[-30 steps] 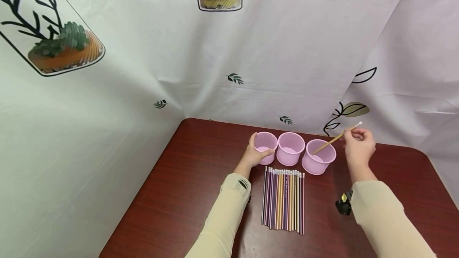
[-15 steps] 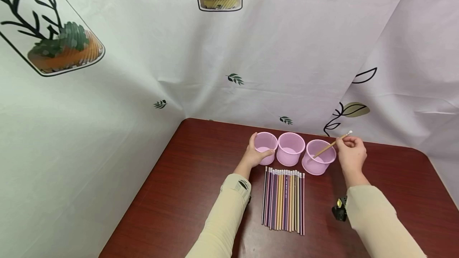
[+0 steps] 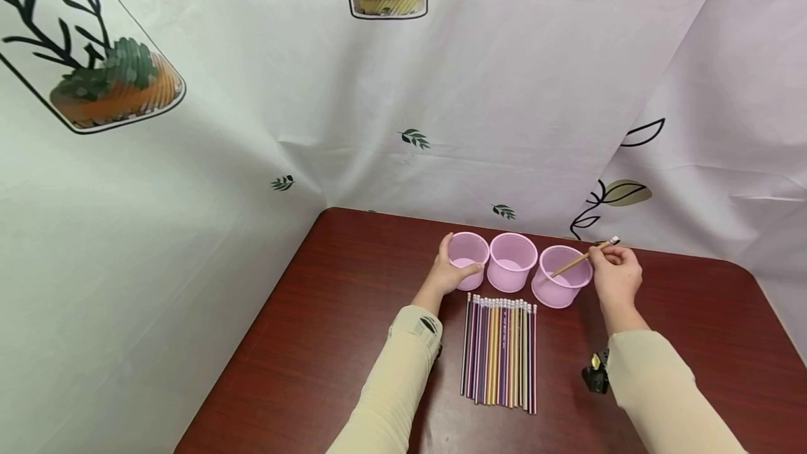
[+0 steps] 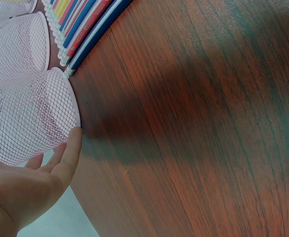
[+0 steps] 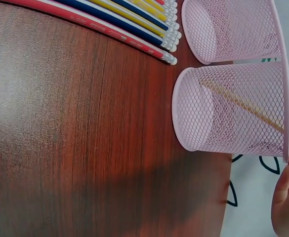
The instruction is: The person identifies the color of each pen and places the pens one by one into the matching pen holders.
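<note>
Pale cloth (image 3: 252, 90) with plant prints hung behind the red-brown table (image 3: 328, 342), and there was the yellow pencil (image 3: 572, 264), slanting down inside the right cup (image 3: 556, 294), its eraser end up beyond the rim! The right hand (image 3: 618, 279) had it, thumb and finger pinching just below the eraser, a high grip that probably kept the knuckles clear of the wall. The lower end sat close to the cup's base; whether it touched, you could not tell. Next along, the middle cup (image 3: 507, 280) stood upright between its neighbours. Then the left cup (image 3: 468, 247), and the left hand (image 3: 446, 272) round its outside, thumb across the near side, fingers slightly spread, likely to steady it. Nearer the person lay the other pencils (image 3: 501, 352), side by side, erasers towards the cups, perhaps so each top was easy to reach.
</note>
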Demonstrator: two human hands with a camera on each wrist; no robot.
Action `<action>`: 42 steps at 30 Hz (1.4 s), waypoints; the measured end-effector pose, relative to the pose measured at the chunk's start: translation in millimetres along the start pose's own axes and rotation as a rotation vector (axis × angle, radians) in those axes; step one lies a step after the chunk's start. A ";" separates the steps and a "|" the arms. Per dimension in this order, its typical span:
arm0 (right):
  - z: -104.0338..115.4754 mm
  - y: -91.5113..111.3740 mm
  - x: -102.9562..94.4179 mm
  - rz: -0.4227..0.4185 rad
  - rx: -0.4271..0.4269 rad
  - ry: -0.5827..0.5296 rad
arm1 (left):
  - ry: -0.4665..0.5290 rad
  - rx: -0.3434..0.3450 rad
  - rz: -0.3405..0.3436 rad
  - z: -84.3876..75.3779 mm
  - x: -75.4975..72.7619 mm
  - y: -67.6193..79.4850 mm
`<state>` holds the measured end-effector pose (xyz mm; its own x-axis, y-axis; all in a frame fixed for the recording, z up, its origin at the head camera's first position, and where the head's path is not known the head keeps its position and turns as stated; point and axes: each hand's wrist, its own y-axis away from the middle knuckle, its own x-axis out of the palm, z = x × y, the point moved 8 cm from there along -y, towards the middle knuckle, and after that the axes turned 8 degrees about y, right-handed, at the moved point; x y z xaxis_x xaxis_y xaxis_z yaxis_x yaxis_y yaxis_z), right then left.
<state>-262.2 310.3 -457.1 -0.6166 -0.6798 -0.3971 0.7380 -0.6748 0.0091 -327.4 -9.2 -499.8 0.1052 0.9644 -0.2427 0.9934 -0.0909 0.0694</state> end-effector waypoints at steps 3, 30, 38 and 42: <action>-3.9 -0.1 -0.7 -0.005 0.035 -0.051 | -0.003 0.002 -0.002 0.8 0.6 -1.2; -15.1 3.9 -3.9 -0.013 0.059 -0.047 | -0.008 0.002 -0.004 3.7 1.8 -2.4; -18.0 5.1 -3.1 0.026 0.080 -0.133 | -0.001 -0.002 -0.009 2.2 0.7 -1.3; -19.2 6.6 -2.8 0.039 0.086 -0.171 | -0.003 -0.004 -0.013 2.4 0.7 -1.4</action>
<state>-250.4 313.2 -473.5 -0.6312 -0.7397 -0.2333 0.7404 -0.6643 0.1027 -328.6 -9.0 -502.4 0.0926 0.9648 -0.2461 0.9945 -0.0774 0.0706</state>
